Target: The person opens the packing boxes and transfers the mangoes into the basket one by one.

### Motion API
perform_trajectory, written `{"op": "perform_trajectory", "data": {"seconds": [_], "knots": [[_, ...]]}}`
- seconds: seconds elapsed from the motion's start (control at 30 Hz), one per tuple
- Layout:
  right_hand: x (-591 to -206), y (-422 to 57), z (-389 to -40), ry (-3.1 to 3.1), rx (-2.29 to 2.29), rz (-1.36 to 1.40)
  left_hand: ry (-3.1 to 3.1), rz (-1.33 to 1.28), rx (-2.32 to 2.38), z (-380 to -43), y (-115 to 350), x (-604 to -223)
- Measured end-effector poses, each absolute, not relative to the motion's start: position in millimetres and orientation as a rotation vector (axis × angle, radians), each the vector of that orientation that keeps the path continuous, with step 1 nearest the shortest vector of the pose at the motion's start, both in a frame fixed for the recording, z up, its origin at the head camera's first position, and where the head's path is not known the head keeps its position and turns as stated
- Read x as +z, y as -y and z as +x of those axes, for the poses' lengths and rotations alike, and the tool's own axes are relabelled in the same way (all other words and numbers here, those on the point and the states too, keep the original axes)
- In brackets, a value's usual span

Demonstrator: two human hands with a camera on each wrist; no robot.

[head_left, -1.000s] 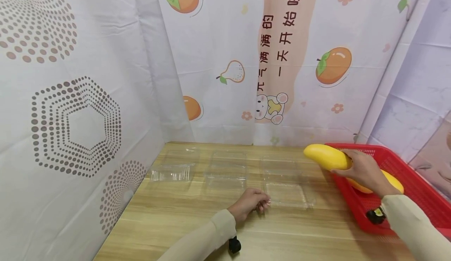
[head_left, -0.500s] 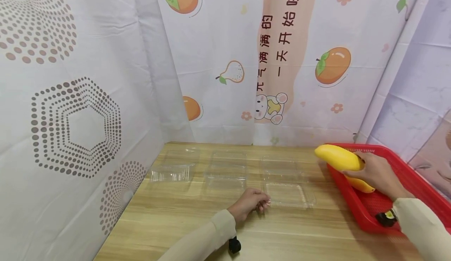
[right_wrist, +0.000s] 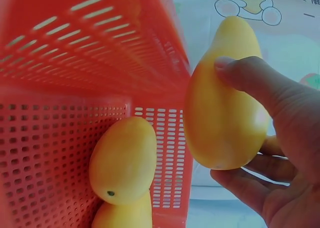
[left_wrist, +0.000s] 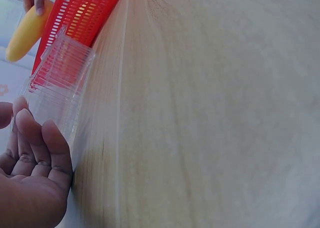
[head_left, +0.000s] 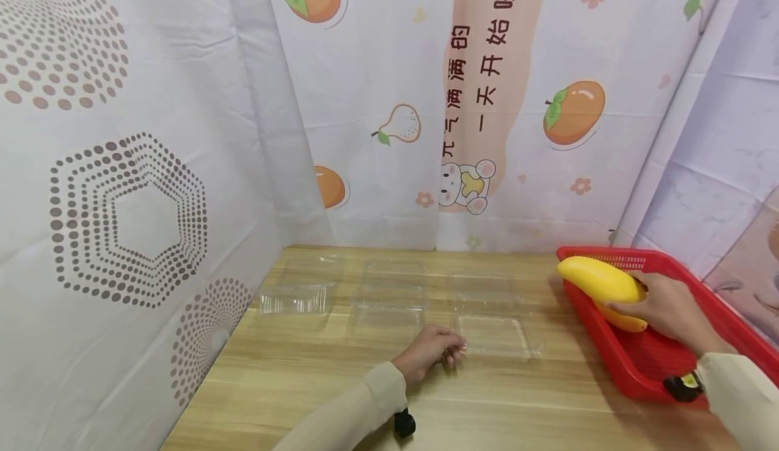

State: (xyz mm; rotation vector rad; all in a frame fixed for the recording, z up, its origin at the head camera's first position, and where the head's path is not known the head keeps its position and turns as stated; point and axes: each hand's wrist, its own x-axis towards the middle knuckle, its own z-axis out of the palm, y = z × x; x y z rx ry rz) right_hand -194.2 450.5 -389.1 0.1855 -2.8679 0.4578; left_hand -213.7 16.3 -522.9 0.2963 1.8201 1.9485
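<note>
My right hand (head_left: 669, 310) grips a yellow mango (head_left: 593, 278) at its right end, over the left rim of the red basket (head_left: 627, 376). In the right wrist view the thumb lies on one side of the mango (right_wrist: 227, 113), with the fingers round the other. More mangoes (right_wrist: 124, 160) lie inside the basket. On the table, my left hand (head_left: 429, 353) has its thumb and curled fingers at the left edge of an open clear plastic box (head_left: 493, 336), pinching that edge. In the left wrist view, the box (left_wrist: 55, 95) stretches beyond the fingertips toward the basket.
Two other open clear plastic boxes stand to the left: a middle one (head_left: 389, 295) and a far-left one (head_left: 295, 299). The wooden table (head_left: 292, 383) meets printed curtains (head_left: 389, 187) at the back and left side.
My right hand has carried the mango right, then slightly down, over the basket's rim. My left hand has stayed at the box's edge.
</note>
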Motion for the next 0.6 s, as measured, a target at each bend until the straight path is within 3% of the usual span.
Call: {"op": "perform_trajectory", "data": {"seconds": [0.6], "knots": [[-397.1,-478.9,-177.1,2.888,0.364,0.127,-1.829,0.296,1.941,-211.9,-16.2,-521.4]]}}
